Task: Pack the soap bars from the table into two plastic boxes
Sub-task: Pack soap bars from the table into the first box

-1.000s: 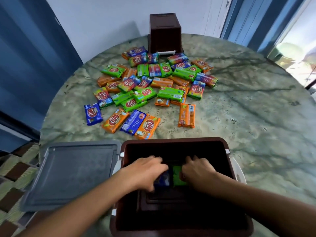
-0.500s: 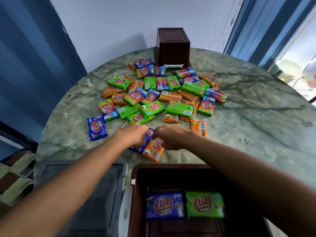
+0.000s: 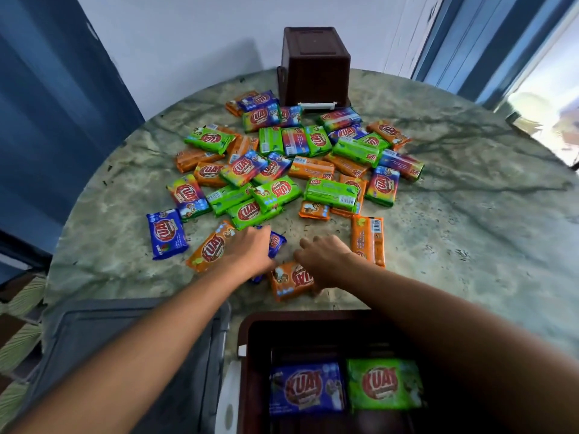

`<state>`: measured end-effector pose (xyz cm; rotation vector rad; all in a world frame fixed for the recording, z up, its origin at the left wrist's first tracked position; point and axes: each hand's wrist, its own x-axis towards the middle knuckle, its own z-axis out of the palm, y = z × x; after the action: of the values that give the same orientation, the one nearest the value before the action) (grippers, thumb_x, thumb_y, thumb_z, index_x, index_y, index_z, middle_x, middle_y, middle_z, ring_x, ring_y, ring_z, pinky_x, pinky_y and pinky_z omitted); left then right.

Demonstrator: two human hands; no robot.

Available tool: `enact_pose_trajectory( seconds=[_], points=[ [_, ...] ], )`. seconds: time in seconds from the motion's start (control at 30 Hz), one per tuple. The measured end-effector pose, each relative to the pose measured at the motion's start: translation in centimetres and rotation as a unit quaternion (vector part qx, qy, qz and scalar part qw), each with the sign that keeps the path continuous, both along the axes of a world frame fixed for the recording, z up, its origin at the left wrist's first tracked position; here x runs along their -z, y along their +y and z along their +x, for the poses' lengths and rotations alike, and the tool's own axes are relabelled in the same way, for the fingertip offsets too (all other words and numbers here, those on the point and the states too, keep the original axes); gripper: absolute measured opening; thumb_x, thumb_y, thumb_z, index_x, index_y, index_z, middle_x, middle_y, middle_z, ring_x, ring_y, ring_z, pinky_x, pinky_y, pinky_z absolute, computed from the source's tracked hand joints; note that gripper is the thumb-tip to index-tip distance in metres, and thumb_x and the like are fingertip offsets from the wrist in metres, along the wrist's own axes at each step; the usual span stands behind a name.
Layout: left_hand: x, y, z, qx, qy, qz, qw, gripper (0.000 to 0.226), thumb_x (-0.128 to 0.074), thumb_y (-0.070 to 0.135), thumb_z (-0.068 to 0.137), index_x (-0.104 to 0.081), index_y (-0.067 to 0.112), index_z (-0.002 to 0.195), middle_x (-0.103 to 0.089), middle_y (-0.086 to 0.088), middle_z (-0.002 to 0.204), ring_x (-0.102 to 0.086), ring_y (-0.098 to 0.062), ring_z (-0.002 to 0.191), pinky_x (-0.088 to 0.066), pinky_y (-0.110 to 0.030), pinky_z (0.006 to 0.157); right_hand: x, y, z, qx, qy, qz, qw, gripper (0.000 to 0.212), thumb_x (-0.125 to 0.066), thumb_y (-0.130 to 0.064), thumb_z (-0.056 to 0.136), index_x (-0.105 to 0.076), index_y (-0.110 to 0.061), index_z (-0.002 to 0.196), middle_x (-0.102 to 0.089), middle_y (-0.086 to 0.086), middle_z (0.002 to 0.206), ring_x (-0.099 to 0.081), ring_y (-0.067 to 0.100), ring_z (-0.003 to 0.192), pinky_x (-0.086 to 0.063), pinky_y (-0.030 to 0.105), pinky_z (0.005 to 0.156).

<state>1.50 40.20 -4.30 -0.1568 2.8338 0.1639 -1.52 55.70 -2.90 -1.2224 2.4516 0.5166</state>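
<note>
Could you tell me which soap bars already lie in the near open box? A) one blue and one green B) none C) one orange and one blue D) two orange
A: a blue bar and a green bar lie side by side on the floor of the near box.

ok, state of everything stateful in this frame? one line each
near box: open, blue bar and green bar flat inside
grey lid: off, beside the near box
far box: upside down
soap pile: loose on table
left hand: on blue soap bar
right hand: on orange soap bar
</note>
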Motion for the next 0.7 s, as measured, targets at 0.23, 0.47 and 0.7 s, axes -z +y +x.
enact_pose_trajectory(
  seconds=[0.23,0.47,0.7],
  points=[
    [-3.6,0.8,0.4,-0.01,0.008,0.048,0.999,0.06,-0.074,0.053,0.071,-0.049,0.018,0.112,-0.059,-0.006,0.104,-0.058,-0.029,0.092,-0.046,-0.034,0.071,-2.4,1.7,0.4,0.067,0.042,-0.022,0.997,0.052,-0.077,-0.04,0.073,-0.06,-0.014,0.115,-0.064,0.005,0.109,-0.062,0.021,0.093,-0.045,0.031,0.067],
    [-13.4,3.8,4.2,0.077,0.079,0.045,0.993,0.073,-0.079,0.039,0.067,-0.05,0.02,0.132,-0.06,-0.006,0.122,-0.057,-0.026,0.106,-0.039,-0.027,0.075,-11.3,8.1,2.1,0.102,0.087,-0.115,0.984,0.049,-0.071,-0.051,0.069,-0.062,-0.014,0.101,-0.06,0.003,0.1,-0.051,0.022,0.095,-0.046,0.032,0.067],
    [-15.3,8.3,13.4,0.206,0.003,0.077,0.975,0.07,-0.068,0.054,0.054,-0.055,0.026,0.117,-0.061,0.006,0.106,-0.059,-0.018,0.098,-0.05,-0.038,0.08,-14.6,14.3,12.3,0.053,0.026,-0.097,0.994,0.053,-0.062,-0.059,0.07,-0.056,-0.021,0.108,-0.055,-0.004,0.105,-0.047,0.018,0.101,-0.038,0.029,0.065]
  ],
)
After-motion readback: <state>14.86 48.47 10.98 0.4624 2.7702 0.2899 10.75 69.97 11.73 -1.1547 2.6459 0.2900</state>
